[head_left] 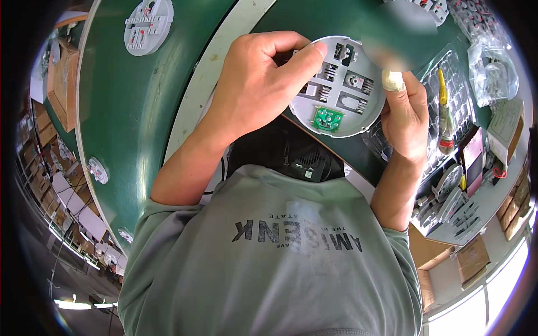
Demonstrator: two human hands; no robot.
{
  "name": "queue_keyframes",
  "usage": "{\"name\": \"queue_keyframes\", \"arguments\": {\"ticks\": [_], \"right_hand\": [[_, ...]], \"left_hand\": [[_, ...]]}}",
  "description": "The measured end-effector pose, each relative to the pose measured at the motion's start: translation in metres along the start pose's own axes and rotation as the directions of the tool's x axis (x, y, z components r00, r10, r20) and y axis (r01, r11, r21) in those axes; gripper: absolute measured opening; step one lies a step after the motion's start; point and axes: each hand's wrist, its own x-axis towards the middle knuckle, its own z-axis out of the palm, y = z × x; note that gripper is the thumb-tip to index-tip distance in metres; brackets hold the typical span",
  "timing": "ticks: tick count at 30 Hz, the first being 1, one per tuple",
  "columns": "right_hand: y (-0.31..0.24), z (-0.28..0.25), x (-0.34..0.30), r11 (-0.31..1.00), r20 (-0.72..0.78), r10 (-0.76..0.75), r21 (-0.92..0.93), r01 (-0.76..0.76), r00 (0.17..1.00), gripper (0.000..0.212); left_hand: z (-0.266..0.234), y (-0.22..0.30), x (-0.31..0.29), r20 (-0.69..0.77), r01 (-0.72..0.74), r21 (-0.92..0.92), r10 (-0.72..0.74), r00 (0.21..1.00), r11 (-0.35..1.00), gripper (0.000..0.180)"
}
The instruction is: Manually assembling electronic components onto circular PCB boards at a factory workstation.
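Between my two hands I hold a round white plastic housing [341,124] with its inner side facing up. Metal contact clips sit in its slots, and a small green circuit board [327,119] lies at its near edge. My left hand [259,75] grips the left rim, thumb over the top edge and fingers partly hidden behind. On the opposite rim is my right hand [408,115], its thumb wrapped in a pale covering. The right fingers are mostly hidden behind the housing.
Another round housing [148,28] lies on the green bench [120,117] at the far left. To the right are a clear plastic tray [457,106], a yellow-handled tool [443,92] and clear bags of parts [493,70]. Further housings [451,210] are stacked at the lower right.
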Motion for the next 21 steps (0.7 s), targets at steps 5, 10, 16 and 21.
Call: {"name": "queue_keyframes", "arguments": {"ticks": [5, 10, 16, 21], "right_hand": [[0.0, 0.002, 0.002, 1.0, 0.003, -0.006, 0.012, 0.005, 1.0, 0.053], [-0.006, 0.012, 0.003, 0.999, -0.018, -0.008, 0.04, 0.009, 1.0, 0.055], [-0.003, 0.006, 0.004, 0.999, 0.023, -0.004, 0.045, 0.003, 1.0, 0.056], [-0.002, 0.003, 0.008, 0.999, 0.061, -0.011, 0.044, 0.008, 0.998, 0.059]], "left_hand": [[-0.003, -0.001, 0.001, -0.007, -0.004, -0.029, 0.004, 1.0, 1.0, 0.031], [-0.002, -0.004, -0.001, -0.077, -0.042, -0.049, 0.038, 0.996, 0.998, 0.029], [-0.005, -0.003, 0.001, -0.05, -0.036, -0.051, 0.034, 0.998, 0.998, 0.028], [-0.008, -0.004, 0.001, -0.052, -0.037, -0.04, 0.035, 0.998, 0.998, 0.029]]}}
